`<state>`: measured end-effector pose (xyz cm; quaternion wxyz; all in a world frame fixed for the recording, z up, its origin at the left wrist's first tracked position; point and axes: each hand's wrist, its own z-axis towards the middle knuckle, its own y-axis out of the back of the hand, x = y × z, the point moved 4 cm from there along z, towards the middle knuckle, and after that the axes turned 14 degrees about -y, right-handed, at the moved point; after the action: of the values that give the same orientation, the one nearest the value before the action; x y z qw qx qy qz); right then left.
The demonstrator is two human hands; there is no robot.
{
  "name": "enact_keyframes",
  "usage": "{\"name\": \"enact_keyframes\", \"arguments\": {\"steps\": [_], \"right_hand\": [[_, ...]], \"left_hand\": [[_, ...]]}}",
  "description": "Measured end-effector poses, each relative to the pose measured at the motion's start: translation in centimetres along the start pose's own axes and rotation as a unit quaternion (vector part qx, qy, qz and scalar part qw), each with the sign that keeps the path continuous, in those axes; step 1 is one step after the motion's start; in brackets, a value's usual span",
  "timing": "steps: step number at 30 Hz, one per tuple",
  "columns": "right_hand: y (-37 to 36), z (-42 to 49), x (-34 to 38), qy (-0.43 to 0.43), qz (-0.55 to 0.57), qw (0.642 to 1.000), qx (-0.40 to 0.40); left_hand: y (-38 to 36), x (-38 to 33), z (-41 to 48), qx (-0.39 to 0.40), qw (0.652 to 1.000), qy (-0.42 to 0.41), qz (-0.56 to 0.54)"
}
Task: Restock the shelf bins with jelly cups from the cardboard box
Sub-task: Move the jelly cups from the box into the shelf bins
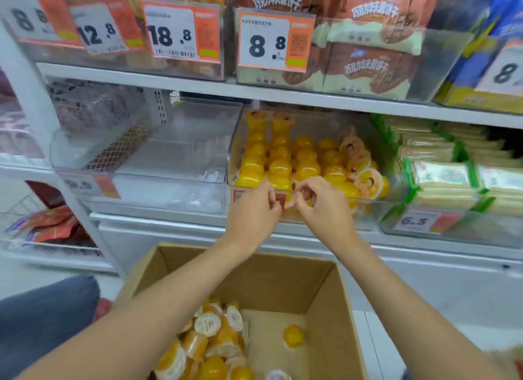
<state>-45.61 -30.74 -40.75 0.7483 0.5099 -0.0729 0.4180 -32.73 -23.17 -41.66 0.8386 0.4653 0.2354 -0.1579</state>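
Left hand (254, 214) and right hand (325, 207) at front rim of clear plastic shelf bin (373, 210) of yellow jelly cups (305, 159); fingers curled, held item cannot be told; brown cardboard box (283, 277) below.

Counts: 2 hands, left hand (252, 212) and right hand (325, 207). 1 cardboard box (283, 280). In it: 1 pile of jelly cups (209, 345), too jumbled to count, plus 1 lone cup (293, 335). Middle shelf: 4 clear bins, 1 jelly bin (368, 210) among them. Top shelf: 5 price tags (276, 41).
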Motion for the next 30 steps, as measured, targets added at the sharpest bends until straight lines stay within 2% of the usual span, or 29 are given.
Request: {"name": "enact_keyframes", "arguments": {"steps": [3, 5, 8, 12, 14, 18, 21, 25, 30], "right_hand": [[-2.5, -5.5, -2.3, -0.057, -0.028, 0.992, 0.110], [-5.1, -8.9, -4.5, -0.112, -0.080, 0.965, 0.225], [-10.1, -13.5, -9.4, -0.184, -0.157, 0.892, 0.382], [-16.2, -18.4, -15.4, -0.272, -0.217, 0.788, 0.507], [-18.3, -20.4, -17.5, -0.295, -0.225, 0.768, 0.522], [-22.2, -24.6, -21.7, -0.326, -0.236, 0.757, 0.515], [-24.0, -27.5, -23.8, -0.358, -0.213, 0.763, 0.495], [-24.8, -29.0, -24.5, -0.386, -0.197, 0.791, 0.431], [-25.5, -29.4, -24.7, -0.359, -0.208, 0.788, 0.454]], "left_hand": [[-3.9, 2.8, -5.2, 0.114, 0.990, 0.081, -0.013], [-7.1, 5.8, -8.8, 0.204, 0.969, 0.138, -0.020], [-11.5, 10.5, -13.8, 0.320, 0.923, 0.211, -0.029], [-16.8, 14.9, -18.3, 0.366, 0.895, 0.257, 0.004], [-19.7, 15.6, -19.5, 0.395, 0.880, 0.261, -0.028], [-25.8, 15.2, -23.3, 0.520, 0.817, 0.234, -0.080], [-28.8, 14.7, -26.9, 0.568, 0.787, 0.232, -0.068], [-30.2, 14.7, -28.5, 0.583, 0.789, 0.193, 0.000], [-30.2, 15.8, -28.0, 0.545, 0.808, 0.224, 0.001]]}}
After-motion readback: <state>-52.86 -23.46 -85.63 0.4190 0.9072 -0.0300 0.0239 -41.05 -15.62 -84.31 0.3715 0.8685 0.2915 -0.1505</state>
